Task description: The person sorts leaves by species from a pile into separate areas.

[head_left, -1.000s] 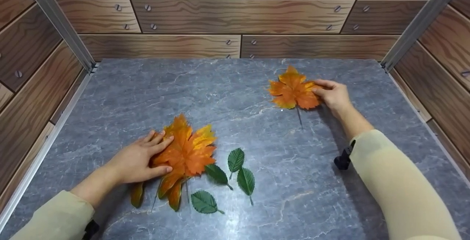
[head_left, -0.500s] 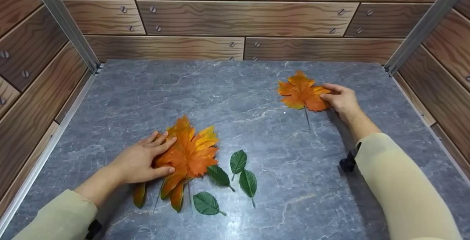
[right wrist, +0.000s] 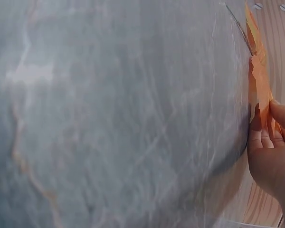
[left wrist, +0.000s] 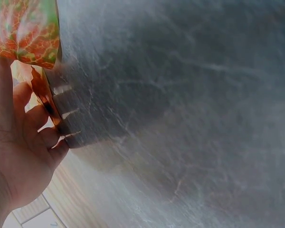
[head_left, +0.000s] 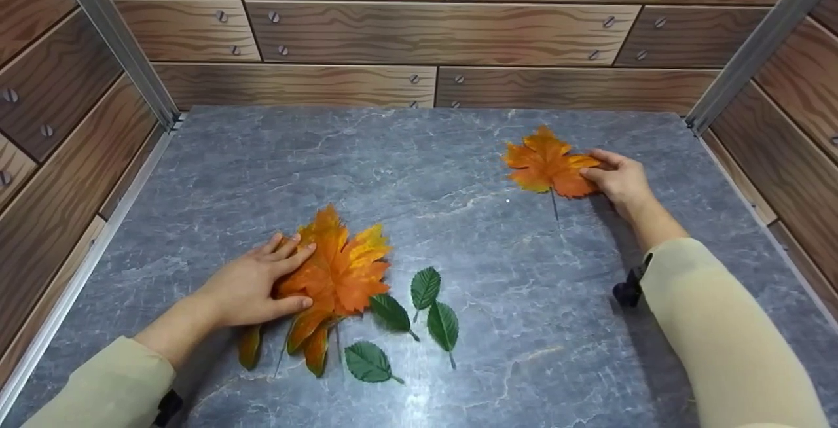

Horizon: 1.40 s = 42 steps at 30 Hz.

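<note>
At the back right of the table, my right hand [head_left: 622,179] pinches the right lobe of an orange artificial maple leaf [head_left: 546,161] between thumb and fingers. That maple leaf's thin stem points toward me, and in the right wrist view the leaf [right wrist: 260,80] appears edge-on. My left hand [head_left: 252,284] rests with spread fingers on a larger orange-yellow maple leaf [head_left: 337,271] at the front left. Narrow orange-green lobes [head_left: 308,343] poke out from beneath it. In the left wrist view, the left hand [left wrist: 26,133] touches the leaf's edge, and a patterned lobe [left wrist: 26,31] curls above.
Several green leaves lie right of the left-hand maple leaf, among them a lower leaf [head_left: 368,361] and a right leaf [head_left: 443,325]. The grey marbled table [head_left: 294,160] is bordered by wood-print walls [head_left: 340,32] and metal posts [head_left: 124,48].
My right hand has carried its maple leaf slightly to the right. The left hand keeps its place on the other leaf, and the head view has shifted a little.
</note>
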Tool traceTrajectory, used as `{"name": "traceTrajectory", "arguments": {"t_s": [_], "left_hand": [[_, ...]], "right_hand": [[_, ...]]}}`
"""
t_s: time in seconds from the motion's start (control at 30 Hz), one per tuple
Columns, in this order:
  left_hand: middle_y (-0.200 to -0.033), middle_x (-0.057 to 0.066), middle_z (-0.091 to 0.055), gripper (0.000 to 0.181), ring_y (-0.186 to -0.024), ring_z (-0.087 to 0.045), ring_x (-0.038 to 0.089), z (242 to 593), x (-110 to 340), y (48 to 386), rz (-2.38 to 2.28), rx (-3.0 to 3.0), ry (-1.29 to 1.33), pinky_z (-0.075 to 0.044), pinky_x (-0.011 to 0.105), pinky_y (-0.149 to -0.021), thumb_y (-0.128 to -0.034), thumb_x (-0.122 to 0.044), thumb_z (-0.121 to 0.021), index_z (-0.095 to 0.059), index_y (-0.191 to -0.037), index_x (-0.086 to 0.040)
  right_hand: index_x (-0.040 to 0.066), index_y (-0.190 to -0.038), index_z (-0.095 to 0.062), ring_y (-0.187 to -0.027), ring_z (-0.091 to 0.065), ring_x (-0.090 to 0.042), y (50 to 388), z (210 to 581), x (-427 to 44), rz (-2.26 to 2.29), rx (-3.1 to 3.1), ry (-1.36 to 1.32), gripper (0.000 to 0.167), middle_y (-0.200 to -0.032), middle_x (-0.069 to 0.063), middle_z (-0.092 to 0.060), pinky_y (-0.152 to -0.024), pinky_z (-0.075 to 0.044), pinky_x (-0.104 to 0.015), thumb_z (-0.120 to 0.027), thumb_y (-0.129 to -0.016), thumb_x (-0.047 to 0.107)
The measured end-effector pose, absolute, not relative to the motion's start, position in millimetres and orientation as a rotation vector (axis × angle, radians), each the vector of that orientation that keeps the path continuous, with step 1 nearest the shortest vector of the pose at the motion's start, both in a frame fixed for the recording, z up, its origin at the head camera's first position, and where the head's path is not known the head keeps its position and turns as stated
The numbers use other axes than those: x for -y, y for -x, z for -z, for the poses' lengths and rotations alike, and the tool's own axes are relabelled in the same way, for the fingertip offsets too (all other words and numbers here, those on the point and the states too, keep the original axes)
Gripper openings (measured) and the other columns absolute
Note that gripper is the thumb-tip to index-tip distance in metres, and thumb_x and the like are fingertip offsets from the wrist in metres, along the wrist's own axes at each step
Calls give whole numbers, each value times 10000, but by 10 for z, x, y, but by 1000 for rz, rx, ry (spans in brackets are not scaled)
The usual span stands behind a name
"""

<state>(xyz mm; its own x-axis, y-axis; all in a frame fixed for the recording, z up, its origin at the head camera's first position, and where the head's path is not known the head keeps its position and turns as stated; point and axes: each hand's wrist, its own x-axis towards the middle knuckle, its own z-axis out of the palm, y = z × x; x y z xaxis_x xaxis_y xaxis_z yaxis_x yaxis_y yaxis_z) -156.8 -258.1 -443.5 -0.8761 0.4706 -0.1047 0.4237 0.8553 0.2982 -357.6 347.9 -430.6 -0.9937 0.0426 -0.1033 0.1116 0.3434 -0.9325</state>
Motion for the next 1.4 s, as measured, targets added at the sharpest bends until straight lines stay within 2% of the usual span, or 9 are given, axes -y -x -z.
{"name": "traceTrajectory", "arguments": {"t_s": [0.27,0.33,0.4,0.47,0.53,0.7,0.8,1.1,1.4], "left_hand": [[-1668,225,-335,895,-1546,-256,491,4441,2588,1568,-388,-2850,-682,-304,714,-1172,-987,-730,-560,-369,-1671,-186],[-1668,226,-333,895,-1547,-255,491,4438,2587,1572,-389,-2848,-683,-304,716,-1170,-987,-730,-560,-368,-1671,-185],[-1671,224,-330,894,-1548,-254,488,4433,2585,1578,-394,-2845,-685,-302,715,-1172,-987,-726,-565,-367,-1672,-185],[-1672,222,-328,894,-1549,-254,485,4431,2583,1580,-397,-2843,-686,-300,710,-1176,-987,-723,-570,-366,-1672,-186],[-1675,219,-326,894,-1550,-254,481,4427,2581,1581,-400,-2841,-686,-297,706,-1180,-987,-720,-575,-365,-1673,-187],[-1683,211,-313,896,-1552,-248,482,4420,2578,1579,-399,-2835,-681,-293,708,-1181,-986,-724,-573,-356,-1676,-195],[-1685,211,-312,895,-1552,-247,486,4418,2581,1576,-395,-2835,-677,-295,713,-1177,-987,-727,-568,-353,-1678,-201],[-1678,217,-316,892,-1542,-261,498,4432,2584,1574,-386,-2845,-685,-315,718,-1163,-988,-732,-560,-363,-1674,-198],[-1673,228,-321,884,-1536,-266,505,4430,2578,1573,-395,-2852,-704,-312,720,-1163,-993,-714,-571,-374,-1669,-178]], "right_hand": [[-36,-1668,-167,-946,-646,56,3531,4208,-3549,1937,-2287,-112,758,-1656,-361,-247,-958,-536,-178,-602,-1048,-34],[-8,-1679,-139,-1059,-653,12,3565,4248,-3614,1948,-2267,-106,785,-1686,-332,-196,-989,-528,-198,-606,-1048,-33],[14,-1685,-136,-1256,-628,-108,3591,4283,-3681,1893,-2321,-91,787,-1702,-296,-188,-1003,-519,-202,-609,-1057,-5],[26,-1688,-158,-1429,-516,-239,3602,4300,-3736,1800,-2423,-81,776,-1703,-277,-212,-1005,-518,-200,-621,-1066,44],[27,-1686,-182,-1519,-383,-356,3596,4293,-3779,1675,-2547,-75,768,-1693,-276,-249,-1021,-514,-210,-635,-1071,102],[42,-1686,-220,-1529,-317,-461,3536,4239,-3824,1432,-2733,-50,772,-1684,-284,-272,-1180,-418,-434,-655,-1074,225],[54,-1687,-236,-1526,-320,-473,3492,4216,-3805,1345,-2770,0,786,-1692,-270,-263,-1197,-359,-553,-667,-1070,280],[106,-1685,-299,-1512,-309,-520,3359,4201,-3649,1116,-2851,166,823,-1694,-262,-264,-1193,-326,-628,-718,-1034,385],[50,-1638,-395,-1520,-270,-542,3222,4267,-3463,849,-2938,400,801,-1690,-242,-290,-1228,-214,-669,-741,-1013,414]]}}
